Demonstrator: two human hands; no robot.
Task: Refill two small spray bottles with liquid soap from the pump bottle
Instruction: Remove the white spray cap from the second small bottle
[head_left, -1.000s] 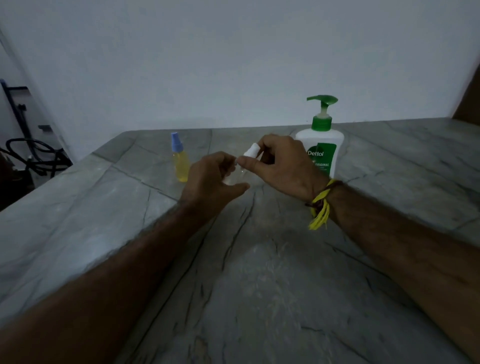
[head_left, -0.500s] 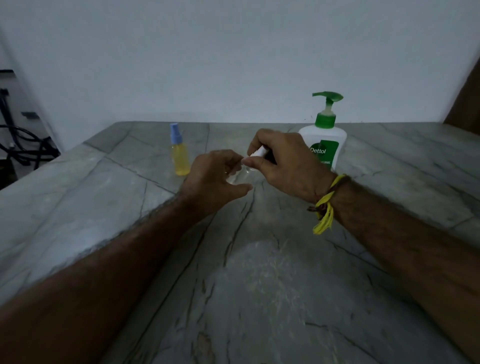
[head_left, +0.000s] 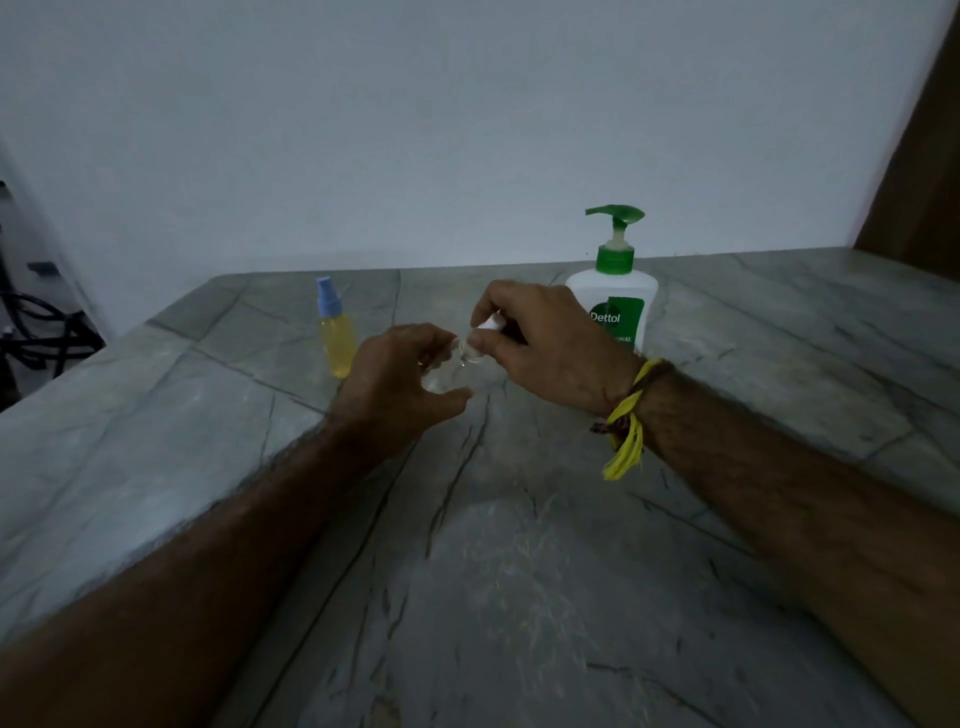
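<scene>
My left hand (head_left: 397, 382) wraps around a small clear spray bottle (head_left: 447, 376), held tilted above the grey stone counter. My right hand (head_left: 545, 345) pinches the bottle's white spray cap (head_left: 491, 325) at the neck. Whether the cap is on the neck or off it is hidden by my fingers. A second small spray bottle (head_left: 335, 335), yellow liquid with a blue cap, stands upright to the left. The white Dettol pump bottle (head_left: 618, 306) with a green pump stands just behind my right hand.
The grey veined stone counter (head_left: 493, 571) runs back to a plain white wall. Its left edge drops off toward dark cables and a frame (head_left: 36, 332) on the floor. A brown panel (head_left: 924, 171) stands at the far right.
My right hand has turned on the white cap and lowered slightly toward the bottle neck. The left hand keeps its grip on the clear bottle. The view has shifted a little.
</scene>
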